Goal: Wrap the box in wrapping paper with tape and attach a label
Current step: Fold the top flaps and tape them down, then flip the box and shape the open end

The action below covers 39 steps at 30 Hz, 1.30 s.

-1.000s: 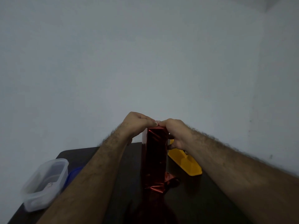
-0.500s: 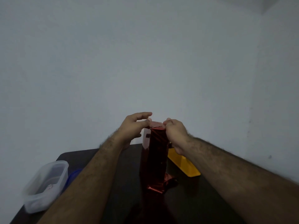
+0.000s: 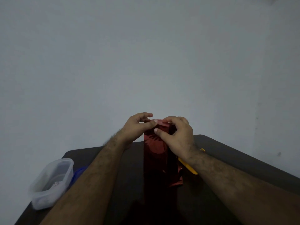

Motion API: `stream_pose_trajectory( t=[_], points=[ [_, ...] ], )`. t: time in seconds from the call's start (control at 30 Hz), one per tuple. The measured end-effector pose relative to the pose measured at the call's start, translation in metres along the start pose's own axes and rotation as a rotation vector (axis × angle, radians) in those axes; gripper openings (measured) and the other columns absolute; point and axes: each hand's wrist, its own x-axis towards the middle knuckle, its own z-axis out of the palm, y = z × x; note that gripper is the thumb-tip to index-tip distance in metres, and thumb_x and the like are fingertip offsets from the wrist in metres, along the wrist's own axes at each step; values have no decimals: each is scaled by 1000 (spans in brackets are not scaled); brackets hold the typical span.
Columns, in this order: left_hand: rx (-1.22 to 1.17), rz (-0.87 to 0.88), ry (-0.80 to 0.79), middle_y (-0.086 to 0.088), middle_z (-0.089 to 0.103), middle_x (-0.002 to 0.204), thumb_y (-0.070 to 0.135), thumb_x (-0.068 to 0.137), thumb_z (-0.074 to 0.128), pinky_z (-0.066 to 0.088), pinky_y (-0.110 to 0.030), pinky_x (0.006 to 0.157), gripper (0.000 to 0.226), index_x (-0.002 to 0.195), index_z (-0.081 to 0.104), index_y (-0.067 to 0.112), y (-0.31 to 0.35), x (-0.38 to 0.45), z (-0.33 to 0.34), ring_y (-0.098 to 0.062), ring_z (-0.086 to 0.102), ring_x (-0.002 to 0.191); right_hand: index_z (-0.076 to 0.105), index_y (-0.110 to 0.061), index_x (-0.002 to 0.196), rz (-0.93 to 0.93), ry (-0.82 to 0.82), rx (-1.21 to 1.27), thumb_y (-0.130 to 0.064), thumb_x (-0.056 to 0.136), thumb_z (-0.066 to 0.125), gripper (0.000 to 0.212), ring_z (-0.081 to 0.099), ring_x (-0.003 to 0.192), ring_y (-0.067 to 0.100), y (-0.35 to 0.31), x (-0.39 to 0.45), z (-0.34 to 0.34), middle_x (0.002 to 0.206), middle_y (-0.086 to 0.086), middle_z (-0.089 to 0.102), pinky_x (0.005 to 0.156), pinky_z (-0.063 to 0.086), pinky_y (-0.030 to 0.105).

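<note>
Both hands are being kept busy at the top of the box (image 3: 159, 159), which is standing upright near the middle of the dark table (image 3: 243, 161), already sheathed down its long sides in shiny red wrapping paper (image 3: 154, 146). The paper's top end is being pinched by the left hand (image 3: 138, 127) between thumb and curled fingers, while the right hand (image 3: 177, 135) is being curled round the upper corner, thumb laid against the front face. By the look of it, the top flaps are being folded down, so the wrap is judged well advanced but not closed. At the foot of the box, crumpled paper is sticking out to the right, so that end seems loosely finished at best. No tape and no label are being seen anywhere, so both steps are judged still to come. Off to the left, a clear plastic tub (image 3: 50, 182) is sitting on the table by something blue (image 3: 79, 171), and a yellow object (image 3: 188, 166) is lying just behind the right wrist. No writing or brand is being made out in this dim light.
</note>
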Motion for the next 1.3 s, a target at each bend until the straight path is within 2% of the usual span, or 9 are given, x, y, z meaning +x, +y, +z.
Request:
stream_pose_trajectory(
  t=[0.23,0.37,0.53,0.67,0.8,0.93,1.1,1.2,1.3],
  points=[
    [-79,-182,-228,-5,73,128,20,73,95,59,-43,94,102,157,37,31,-16,-2,-13,-24,75,111,72,-35,111,180,111,273,-54,81,82,36,68,106,8,9,0,9,116,-9,69,91,61,38],
    [197,-237,-122,2,61,138,53,54,101,54,-40,100,135,163,22,37,-6,-2,-23,-16,68,114,67,-31,104,397,307,457,-53,88,76,29,71,100,14,9,1,23,116,2,71,83,63,38],
    [664,255,413,12,70,93,74,72,78,56,-33,78,58,108,69,29,35,-6,-18,-9,66,88,58,-15,120,734,553,556,-47,103,61,36,66,96,19,14,-4,34,117,8,66,74,55,28],
    [943,242,-69,3,66,54,57,91,71,52,-29,59,50,65,70,15,70,-19,5,-12,64,53,48,-10,141,1029,643,660,-54,108,46,55,58,99,22,7,-6,31,117,4,57,81,44,33],
    [1080,-231,-140,-1,72,56,65,101,48,64,-34,70,68,81,74,6,50,-19,27,-17,74,55,52,-12,135,1058,667,624,-52,107,49,50,56,95,20,3,-9,39,116,4,61,81,49,36],
    [1224,-299,128,-12,70,120,69,99,47,50,-39,89,69,127,65,8,38,-11,15,-30,66,111,56,-14,124,1082,702,668,-51,102,59,44,60,88,18,-1,-11,45,104,2,63,79,55,37],
    [558,-291,346,-9,66,118,86,66,69,63,-42,82,100,131,48,13,16,1,10,-32,69,98,46,-24,138,1026,645,1121,-27,92,77,55,70,105,27,-8,-7,51,122,8,65,87,63,50],
    [-189,-334,396,-10,63,121,61,67,91,66,-49,75,101,136,29,22,4,4,9,-36,74,93,37,-26,151,907,443,1256,-14,90,78,75,65,119,30,-16,-12,51,135,8,60,95,59,53],
    [-434,-297,401,-14,67,121,46,68,96,65,-45,80,103,144,37,8,-8,9,-1,-32,75,98,37,-35,150,856,150,1189,-24,83,86,85,55,133,35,-9,-21,51,143,4,56,108,48,59]
  ],
)
